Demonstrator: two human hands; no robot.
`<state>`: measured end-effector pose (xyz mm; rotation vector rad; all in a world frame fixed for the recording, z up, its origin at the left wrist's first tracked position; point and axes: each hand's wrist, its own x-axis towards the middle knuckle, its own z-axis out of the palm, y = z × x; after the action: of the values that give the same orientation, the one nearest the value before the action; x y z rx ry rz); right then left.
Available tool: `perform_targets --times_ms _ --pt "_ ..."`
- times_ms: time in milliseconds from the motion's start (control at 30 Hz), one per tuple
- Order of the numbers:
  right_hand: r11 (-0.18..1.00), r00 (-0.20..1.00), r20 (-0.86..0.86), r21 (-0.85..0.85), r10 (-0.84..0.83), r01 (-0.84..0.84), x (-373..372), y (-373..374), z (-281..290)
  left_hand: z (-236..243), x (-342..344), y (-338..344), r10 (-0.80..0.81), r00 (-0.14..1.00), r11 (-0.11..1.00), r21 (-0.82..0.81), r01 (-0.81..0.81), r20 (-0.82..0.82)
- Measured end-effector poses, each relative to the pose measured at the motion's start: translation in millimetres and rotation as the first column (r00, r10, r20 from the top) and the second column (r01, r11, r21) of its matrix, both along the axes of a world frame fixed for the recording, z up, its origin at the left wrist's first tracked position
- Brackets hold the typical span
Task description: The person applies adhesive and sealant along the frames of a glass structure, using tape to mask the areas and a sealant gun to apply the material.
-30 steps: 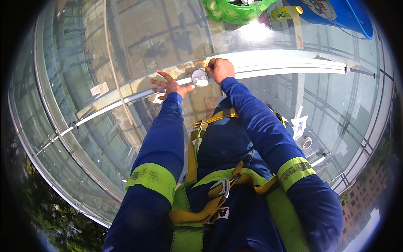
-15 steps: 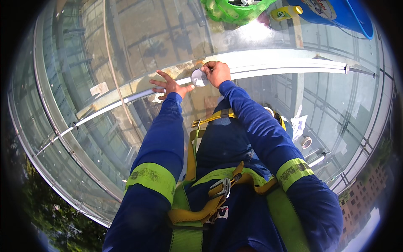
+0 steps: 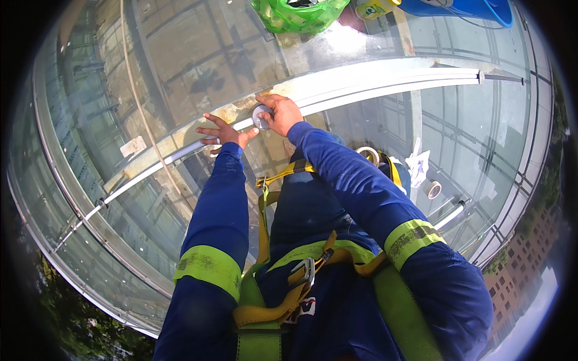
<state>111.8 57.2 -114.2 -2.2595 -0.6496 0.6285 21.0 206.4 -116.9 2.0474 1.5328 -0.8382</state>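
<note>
Most of the view is a wide glass surface, curved by the lens, with shiny light on its far part. Grey lines and brown patches appear in it; I cannot tell which are reflections and which lie underneath. Over it the person's blue sleeves reach forward, above a yellow and green harness. Beyond its edges stand dark green trees at the lower left and a brownish building at the lower right.

Across the glass runs a long white strip, broader on the right side. At the far edge are a blue bucket, a green plastic bag and, between them, a yellow bottle. The two hands are apart, but near each other. The left hand lies at the strip with fingers spread. The right hand has bent fingers touching a small round disc, which sits on the strip between both hands; whether they pinch it, I cannot tell. Near the right sleeve lies a smaller tape roll.
</note>
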Motion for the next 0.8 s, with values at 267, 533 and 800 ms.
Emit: perform_targets --times_ms 267,533,800 --pt "0.955 0.971 0.181 -0.277 0.155 -0.101 11.9 -48.9 21.6 -10.2 -8.8 1.9 0.001 0.999 1.000 0.028 -0.002 0.036" --pt "0.776 0.971 0.235 -0.603 -0.051 0.186 56.4 -174.2 39.7 -3.2 -14.6 2.0 0.004 0.994 1.000 0.030 -0.007 0.107" --pt "0.842 0.998 -0.068 -0.539 -0.009 -0.029 -21.0 -304.9 84.9 38.5 3.9 -67.2 -0.645 0.650 0.764 0.305 0.569 0.403"
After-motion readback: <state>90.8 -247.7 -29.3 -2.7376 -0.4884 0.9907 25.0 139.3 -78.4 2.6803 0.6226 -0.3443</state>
